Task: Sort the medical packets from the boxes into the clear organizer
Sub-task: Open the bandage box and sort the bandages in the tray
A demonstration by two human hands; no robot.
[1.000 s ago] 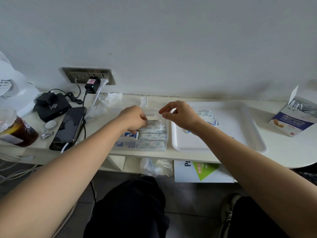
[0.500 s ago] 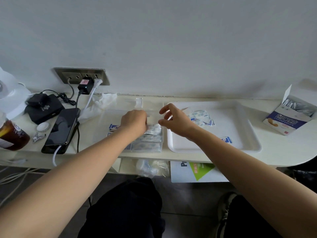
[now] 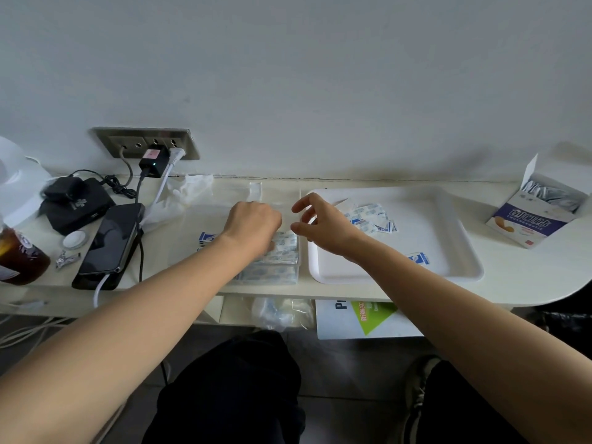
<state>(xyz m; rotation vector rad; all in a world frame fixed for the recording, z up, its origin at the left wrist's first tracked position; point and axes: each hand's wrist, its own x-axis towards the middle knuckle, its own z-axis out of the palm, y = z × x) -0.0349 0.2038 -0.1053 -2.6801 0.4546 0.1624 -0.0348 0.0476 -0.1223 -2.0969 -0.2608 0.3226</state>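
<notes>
**Packets (image 3: 286,251) in the clear organizer (image 3: 272,278), more loose on the white tray (image 3: 448,251)**

Left hand (image 3: 253,227) stretched forward on a bare forearm, knuckles up, over the right side of the organizer near the front edge of the tabletop (image 3: 528,277). Fingers curled down onto the stacked packets and hidden under the back of the hand. Perhaps pinching one, but impossible to tell from this angle.

Right hand (image 3: 323,230) just beside it, above the tray's left rim, forearm slanting across the tray's near left corner. Palm turned toward the left hand, fingers spread and loosely bent, thumb low and apart from the forefinger, nothing held. Near the left hand but not touching it.

Clear lid (image 3: 256,190) of the organizer open toward the wall. Blue-and-white printed packets layered in the part nearest the tray. One more blue-marked packet (image 3: 205,237) showing just left of the left wrist.

Tray just right of the organizer. Small heap of loose packets (image 3: 373,219) toward its far left corner, partly behind the right hand. Single packet (image 3: 419,258) near the front rim, beside the right forearm.

Open box (image 3: 528,224) well off to the right on the tabletop, flap up, silvery sachets standing inside.

At the far left, phone (image 3: 112,238) face up with a white cable at its near end, jar (image 3: 19,257) of dark liquid at the frame edge, wall socket (image 3: 144,142) above with plugs in it.
</notes>
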